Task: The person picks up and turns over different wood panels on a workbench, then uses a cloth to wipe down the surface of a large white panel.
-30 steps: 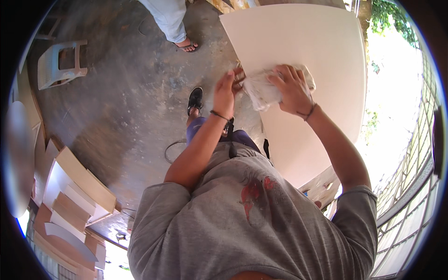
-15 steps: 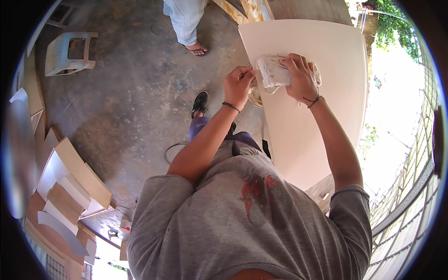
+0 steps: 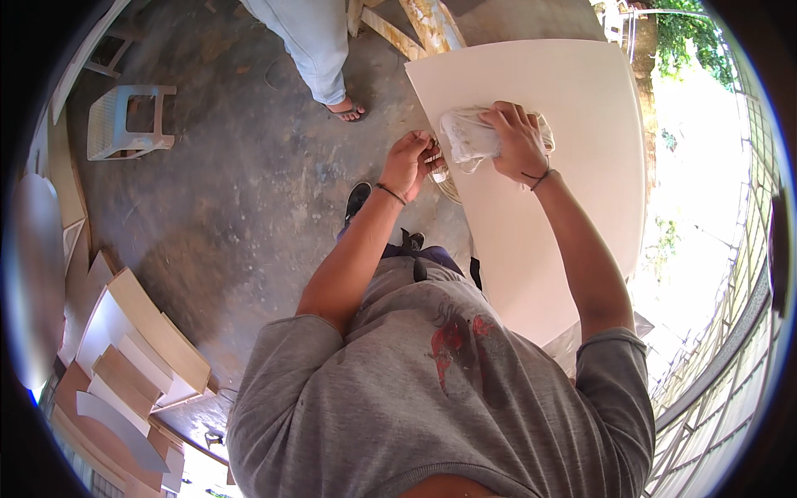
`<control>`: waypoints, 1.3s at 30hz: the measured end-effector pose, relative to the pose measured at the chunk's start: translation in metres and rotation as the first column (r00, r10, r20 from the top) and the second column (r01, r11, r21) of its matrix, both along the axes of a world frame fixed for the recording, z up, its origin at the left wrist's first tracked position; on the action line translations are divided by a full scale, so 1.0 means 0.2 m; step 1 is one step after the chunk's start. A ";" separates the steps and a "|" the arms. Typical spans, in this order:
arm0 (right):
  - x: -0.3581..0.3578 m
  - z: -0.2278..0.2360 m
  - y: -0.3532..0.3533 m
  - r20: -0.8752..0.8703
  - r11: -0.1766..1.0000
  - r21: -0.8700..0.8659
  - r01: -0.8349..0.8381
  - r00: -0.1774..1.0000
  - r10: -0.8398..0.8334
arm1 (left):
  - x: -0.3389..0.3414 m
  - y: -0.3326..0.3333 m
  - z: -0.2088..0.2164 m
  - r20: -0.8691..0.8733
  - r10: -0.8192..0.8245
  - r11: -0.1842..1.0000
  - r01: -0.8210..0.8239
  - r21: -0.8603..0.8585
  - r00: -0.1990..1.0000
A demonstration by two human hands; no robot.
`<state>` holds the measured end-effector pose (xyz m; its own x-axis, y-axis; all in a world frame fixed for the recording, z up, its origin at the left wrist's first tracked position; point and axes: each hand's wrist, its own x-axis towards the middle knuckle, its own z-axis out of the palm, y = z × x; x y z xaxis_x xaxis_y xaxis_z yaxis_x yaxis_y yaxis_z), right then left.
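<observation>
A large cream board [image 3: 573, 207] stands in front of me, stretching up and to the right. My right hand [image 3: 519, 141] presses a crumpled white cloth [image 3: 466, 137] flat against the board's face near its left edge. My left hand [image 3: 411, 162] is closed on that left edge just beside the cloth, fingers curled around it. Both forearms reach up from my grey shirt at the bottom of the view.
Another person's jeans leg and sandalled foot [image 3: 340, 104] stand on the concrete floor beyond the board. A pale plastic stool [image 3: 129, 120] sits at far left. Stacked board offcuts [image 3: 124, 349] lie at lower left. Timber pieces [image 3: 423, 21] lean at top; a metal fence [image 3: 722, 349] runs along the right.
The cloth and my right hand have shifted across the board near its left edge. My left hand stayed by that edge. The view tilted, bringing the other person's leg further into view.
</observation>
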<state>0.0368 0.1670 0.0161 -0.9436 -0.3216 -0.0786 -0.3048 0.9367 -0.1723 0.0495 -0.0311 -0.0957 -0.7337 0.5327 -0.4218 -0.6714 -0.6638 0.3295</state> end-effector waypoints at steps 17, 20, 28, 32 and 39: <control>0.01 -0.02 0.01 -0.028 0.999 0.019 0.034 0.999 -0.033 | 0.06 0.07 0.00 0.283 0.199 0.909 -0.285 0.304 0.938; 0.01 -0.02 0.00 -0.033 0.999 0.015 0.030 0.999 -0.030 | 0.04 0.09 -0.02 0.266 0.151 0.908 -0.240 0.343 0.952; 0.01 -0.01 -0.01 -0.025 1.000 0.013 0.027 0.999 -0.027 | 0.00 0.02 -0.07 0.134 0.035 0.882 -0.094 0.462 0.990; 0.01 -0.02 0.00 -0.030 0.999 0.024 0.021 0.999 -0.020 | 0.00 -0.07 -0.09 0.159 0.033 0.888 -0.102 0.448 0.987; 0.01 -0.01 0.00 -0.030 1.000 0.018 0.022 0.999 -0.022 | 0.00 -0.13 -0.04 -0.125 -0.054 0.979 0.028 -0.202 0.991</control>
<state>0.0390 0.1665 0.0139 -0.9525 -0.2993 -0.0565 -0.2886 0.9462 -0.1462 0.0486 -0.0573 -0.1038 -0.7683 0.4779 -0.4259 -0.6397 -0.5486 0.5383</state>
